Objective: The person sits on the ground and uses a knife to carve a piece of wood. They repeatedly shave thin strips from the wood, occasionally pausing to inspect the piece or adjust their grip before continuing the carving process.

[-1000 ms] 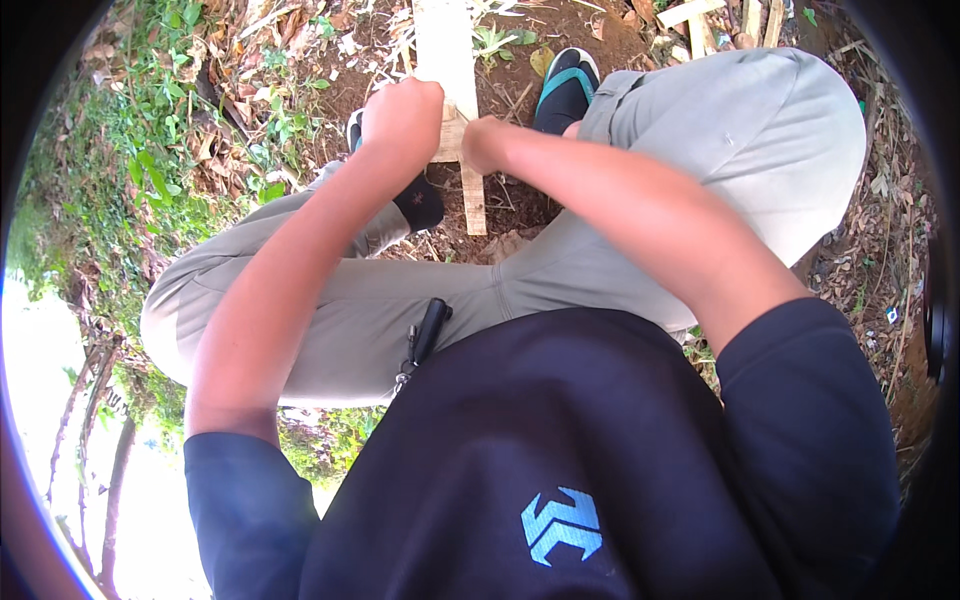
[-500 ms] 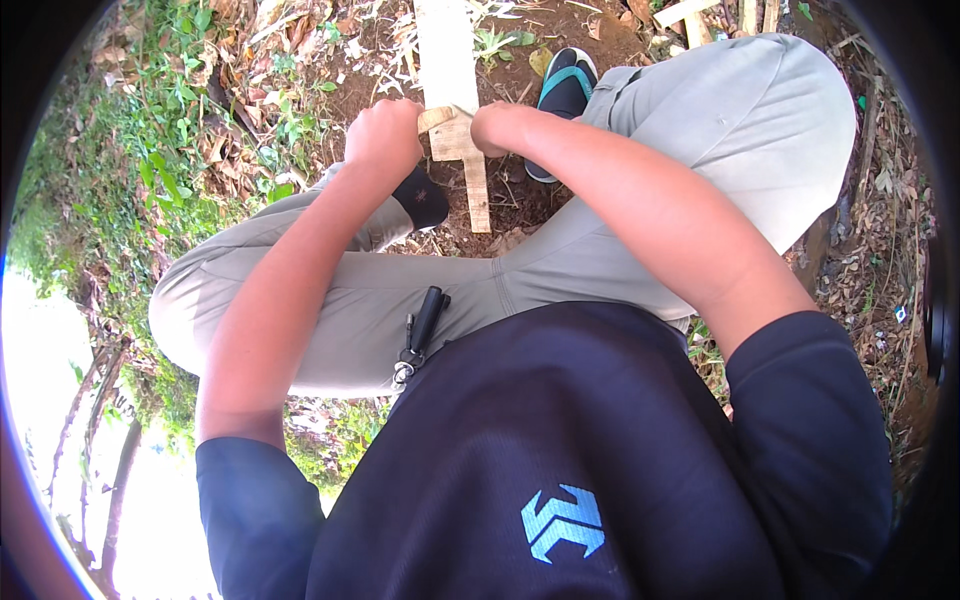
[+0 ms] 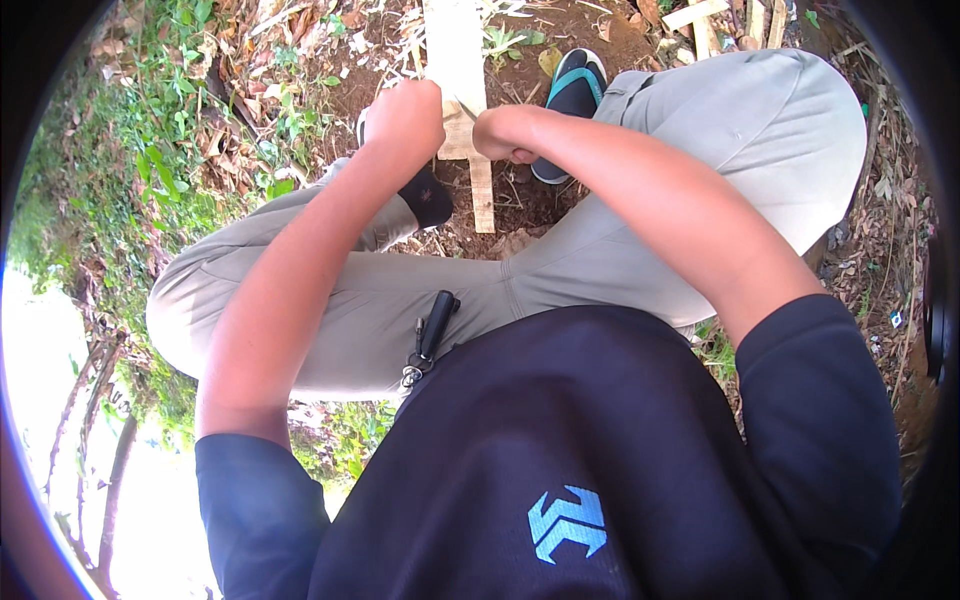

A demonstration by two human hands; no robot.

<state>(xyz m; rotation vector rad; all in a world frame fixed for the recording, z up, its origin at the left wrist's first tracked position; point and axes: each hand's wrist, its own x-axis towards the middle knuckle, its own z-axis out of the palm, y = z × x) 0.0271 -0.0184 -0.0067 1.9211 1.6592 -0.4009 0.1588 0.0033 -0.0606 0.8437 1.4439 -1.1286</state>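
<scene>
My left hand [image 3: 405, 122] is a closed fist at the left side of a pale wooden board [image 3: 455, 50]. A small light wood piece showed in that fist a moment earlier; the fist now mostly hides it. My right hand [image 3: 505, 132] is closed at the board's right side. From it a thin dark pointed knife blade [image 3: 467, 110] reaches over the board toward my left hand; its handle is hidden. The board runs away from me between my feet, and a narrow wooden tongue [image 3: 483, 200] sticks out at its near end.
My bent legs in grey trousers [image 3: 700, 130] frame the board. A black sandal with a teal strap [image 3: 572, 90] is on the right. Wood offcuts [image 3: 705, 30] lie at the far right, and leaves and green plants [image 3: 160, 170] cover the left. A black key holder [image 3: 437, 322] hangs at my waist.
My left fist has moved a little up and right, nearer the board, covering the wood piece that stuck out. My right hand has barely shifted, its fingertips now showing more underneath.
</scene>
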